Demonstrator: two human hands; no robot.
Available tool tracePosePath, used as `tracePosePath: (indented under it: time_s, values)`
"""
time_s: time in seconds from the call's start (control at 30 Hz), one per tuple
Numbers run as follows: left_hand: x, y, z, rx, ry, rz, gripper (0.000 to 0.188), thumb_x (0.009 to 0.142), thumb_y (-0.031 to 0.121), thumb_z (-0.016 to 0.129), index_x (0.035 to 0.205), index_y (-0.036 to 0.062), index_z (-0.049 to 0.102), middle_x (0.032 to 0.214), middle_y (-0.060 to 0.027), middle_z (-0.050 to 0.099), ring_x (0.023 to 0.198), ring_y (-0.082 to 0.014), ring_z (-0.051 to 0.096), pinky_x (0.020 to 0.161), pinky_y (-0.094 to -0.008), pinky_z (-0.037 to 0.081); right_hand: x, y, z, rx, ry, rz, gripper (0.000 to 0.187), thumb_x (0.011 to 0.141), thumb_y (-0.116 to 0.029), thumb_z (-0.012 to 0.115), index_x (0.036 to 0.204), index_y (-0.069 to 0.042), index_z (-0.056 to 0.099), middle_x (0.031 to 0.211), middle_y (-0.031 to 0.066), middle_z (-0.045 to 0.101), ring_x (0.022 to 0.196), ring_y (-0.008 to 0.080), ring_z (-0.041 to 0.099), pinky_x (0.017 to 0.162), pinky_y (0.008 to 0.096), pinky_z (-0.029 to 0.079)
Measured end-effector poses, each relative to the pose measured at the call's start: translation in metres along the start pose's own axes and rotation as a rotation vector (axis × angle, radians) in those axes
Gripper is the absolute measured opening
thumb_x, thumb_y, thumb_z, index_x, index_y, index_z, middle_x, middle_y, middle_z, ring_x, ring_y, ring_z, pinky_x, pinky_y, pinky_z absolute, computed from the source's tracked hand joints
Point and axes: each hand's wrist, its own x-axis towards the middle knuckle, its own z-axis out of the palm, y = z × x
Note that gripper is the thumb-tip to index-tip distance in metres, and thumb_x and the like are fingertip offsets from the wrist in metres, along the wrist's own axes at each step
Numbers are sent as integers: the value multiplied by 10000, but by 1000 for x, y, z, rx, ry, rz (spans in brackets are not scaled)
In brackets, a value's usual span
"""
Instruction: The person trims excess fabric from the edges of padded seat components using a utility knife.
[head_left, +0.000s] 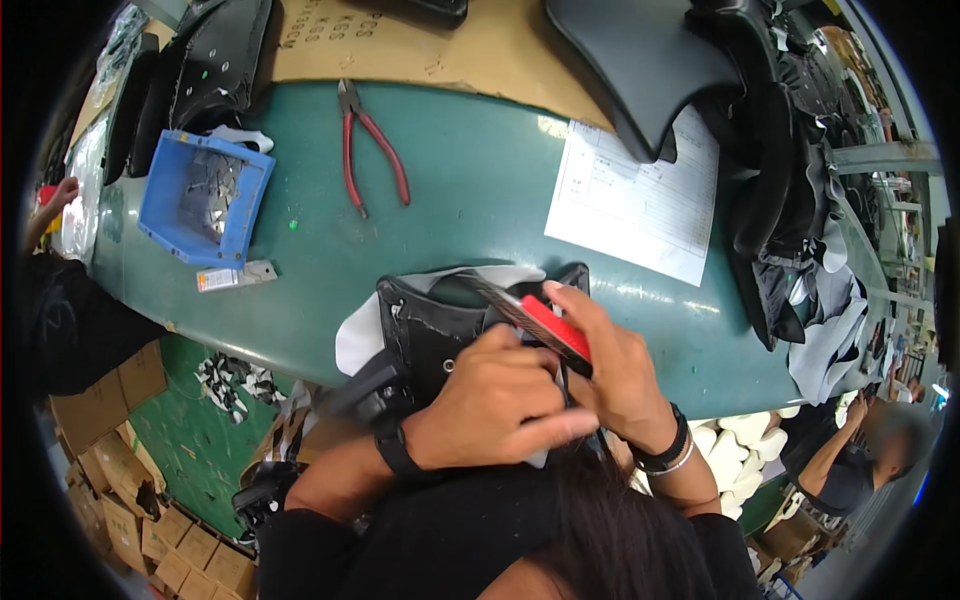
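Observation:
A black cover with a pale grey fabric edge (362, 335) lies at the table's near edge in front of me. Across its right part my right hand (625, 370) is closed round a red-handled tool (556, 326), whose long dark flat part points up and left. My left hand (505, 400) is beside it, fingers curled over the cover's lower right; whatever they hold is hidden. A metal ring shows in the black cover (425, 345), left of my left fingers. Red-handled cutting pliers (350, 150) lie apart on the table, handles spread.
On the green table (460, 190) stand a blue bin (155, 205) with small metal pieces and a printed paper sheet (630, 205). Black padded parts (650, 60) rest at the back and right. Cream pieces (740, 455) are heaped lower right. Other people are at both sides.

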Motion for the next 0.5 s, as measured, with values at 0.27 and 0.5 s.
tracePosePath:
  time_s: [0.27,0.5]
  values:
    - [12,3,13,420,305,-322,128,822,119,679,924,70,621,664,-32,579,586,-239,565,574,-328,413,-35,34,12,1622,537,543,121,912,-112,523,984,-73,434,511,54,435,307,132,383,289,240,328]
    - [25,-3,9,628,11,-215,198,780,258,672,900,116,606,694,-15,547,626,-229,539,534,-361,376,-1,-24,-10,-17,62,-105,228,798,-93,719,944,-16,561,724,49,611,615,207,621,607,339,494]
